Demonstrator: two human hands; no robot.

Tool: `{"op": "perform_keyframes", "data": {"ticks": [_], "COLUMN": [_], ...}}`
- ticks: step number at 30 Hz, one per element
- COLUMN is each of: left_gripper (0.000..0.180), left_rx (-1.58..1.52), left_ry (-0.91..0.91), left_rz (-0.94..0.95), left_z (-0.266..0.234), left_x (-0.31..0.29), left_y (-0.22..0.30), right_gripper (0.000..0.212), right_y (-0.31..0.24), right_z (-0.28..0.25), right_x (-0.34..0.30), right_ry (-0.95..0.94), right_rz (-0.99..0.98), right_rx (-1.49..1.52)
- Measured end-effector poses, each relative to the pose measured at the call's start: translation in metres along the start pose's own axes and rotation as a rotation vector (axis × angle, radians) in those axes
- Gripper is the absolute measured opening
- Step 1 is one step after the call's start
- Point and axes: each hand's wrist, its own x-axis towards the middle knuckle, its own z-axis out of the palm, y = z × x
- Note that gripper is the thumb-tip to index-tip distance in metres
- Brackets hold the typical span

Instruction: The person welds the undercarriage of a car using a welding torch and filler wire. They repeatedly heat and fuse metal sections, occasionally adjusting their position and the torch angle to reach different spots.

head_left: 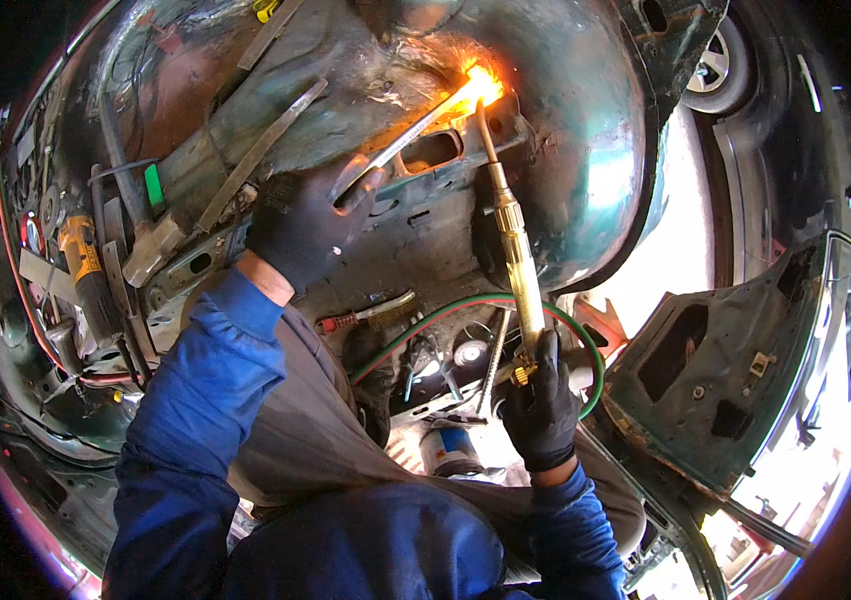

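In my gloved right hand (537,412) is a brass gas torch (515,240), gripped low on its handle with the nozzle pointing away from me. A bright orange flame (482,85) burns at the nozzle's tip against the dark green car body panel (570,120). My gloved left hand (313,222) is closed around a slim silver metal bar (407,138). Its far end reaches into the glow beside the nozzle; the glare hides that end. Just below the bar, the panel has an oblong opening (432,151).
A red and green hose (585,335) curves beside the torch. On the left lie a hammer (152,250), a yellow and black power tool (85,265) and a long flat metal bar (263,155). A red-handled tool (340,322) sits below my left hand. A door-like panel (695,385) stands right.
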Motion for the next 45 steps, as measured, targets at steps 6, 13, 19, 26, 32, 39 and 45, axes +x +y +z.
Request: {"op": "perform_keyframes", "data": {"ticks": [6,13,19,26,32,39,45], "left_gripper": [0.024,0.021,0.023,0.023,0.023,0.025,0.023], "left_rx": [0.177,0.234,0.241,0.230,0.231,0.245,0.236], "left_ry": [-0.078,0.045,0.025,-0.009,-0.032,-0.021,0.060], "left_rz": [0.074,0.124,0.110,0.095,0.064,0.045,0.138], "left_z": [-0.013,-0.009,-0.009,-0.009,-0.010,-0.010,-0.005], "left_x": [0.012,0.011,0.010,0.010,0.010,0.009,0.010], "left_y": [-0.005,-0.010,-0.009,-0.012,-0.009,-0.004,-0.011], "right_gripper": [0.086,0.085,0.084,0.085,0.085,0.086,0.092], "right_y": [0.002,0.004,0.005,0.003,0.002,0.003,0.008], "right_z": [0.001,0.005,0.007,0.005,0.005,0.007,0.010], "right_x": [0.002,0.006,0.008,0.010,0.011,0.010,0.009], "right_ry": [-0.011,-0.005,0.007,-0.008,-0.026,-0.011,-0.009], "right_rz": [-0.016,-0.004,-0.016,0.015,0.033,0.012,0.014], "right_rx": [0.007,0.034,0.025,0.027,0.046,0.050,0.040]}}
